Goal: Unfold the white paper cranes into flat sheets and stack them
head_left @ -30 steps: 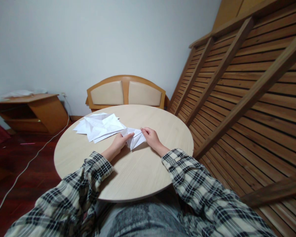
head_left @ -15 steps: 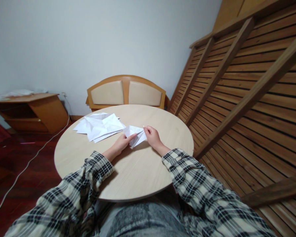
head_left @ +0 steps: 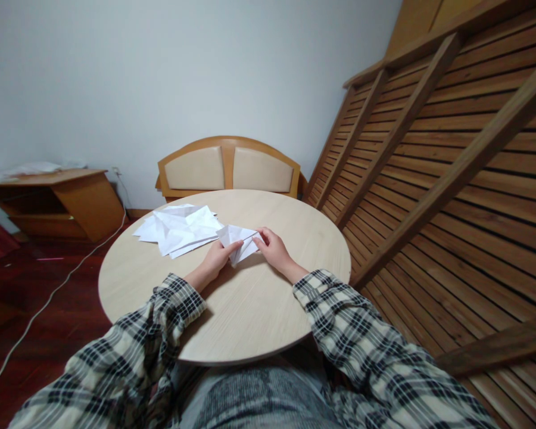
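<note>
Between my two hands is a small folded sheet of white paper (head_left: 234, 236), held just above the round table (head_left: 268, 310). My left hand (head_left: 217, 257) grips its lower left part, thumb lying on top and the other fingers mostly hidden beneath. At the right corner, my right hand (head_left: 271, 246) pinches the paper between thumb and fingers. Creases and layered flaps show on its surface. Left of it on the tabletop lies a loose pile of creased white paper sheets (head_left: 178, 228), close to the folded piece's left edge.
Behind the table stands a wooden headboard with cream panels (head_left: 263, 169). A slatted wooden frame (head_left: 429, 196) leans along the right side. At the left are a low wooden cabinet (head_left: 87, 202) and a white cable (head_left: 53, 292) running across the dark red floor.
The folded paper has shifted slightly left and turned a little. My left hand moved a bit left with it; my right thumb and fingers have changed their hold at the right corner.
</note>
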{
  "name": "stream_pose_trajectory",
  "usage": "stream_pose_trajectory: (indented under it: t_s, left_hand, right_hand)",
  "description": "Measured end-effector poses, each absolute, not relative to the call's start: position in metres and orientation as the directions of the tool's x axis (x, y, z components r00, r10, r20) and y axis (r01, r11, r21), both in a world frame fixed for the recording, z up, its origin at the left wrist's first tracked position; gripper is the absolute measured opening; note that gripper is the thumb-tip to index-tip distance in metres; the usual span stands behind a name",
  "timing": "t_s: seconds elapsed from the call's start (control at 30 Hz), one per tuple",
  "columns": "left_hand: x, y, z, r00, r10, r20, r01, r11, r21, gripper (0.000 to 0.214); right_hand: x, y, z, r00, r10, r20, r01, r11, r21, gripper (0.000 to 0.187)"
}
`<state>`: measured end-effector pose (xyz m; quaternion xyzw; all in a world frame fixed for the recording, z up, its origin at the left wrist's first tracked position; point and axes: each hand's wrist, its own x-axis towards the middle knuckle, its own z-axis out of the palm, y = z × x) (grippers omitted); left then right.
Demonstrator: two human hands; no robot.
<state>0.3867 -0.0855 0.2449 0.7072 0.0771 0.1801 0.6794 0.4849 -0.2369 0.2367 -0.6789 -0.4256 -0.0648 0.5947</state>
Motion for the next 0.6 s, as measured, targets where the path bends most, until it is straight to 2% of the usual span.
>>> stream_pose_trajectory:
  t_s: [0.37, 0.6]
  left_hand:
    - [0.3881, -0.0826, 0.2417, 0.934, 0.286, 0.213, -0.171, -0.167, 0.971, 0.035]
    - [0.3874, -0.0837, 0.2411, 0.943, 0.258, 0.211, -0.177, -0.148, 0.973, 0.036]
  right_hand:
    - [0.4861, -0.2366, 0.2347, 0.622, 0.493, 0.608, 0.676, 0.054, -0.735, 0.014]
    - [0.483, -0.238, 0.2377, 0.629, 0.497, 0.598, 0.654, 0.078, -0.752, 0.019]
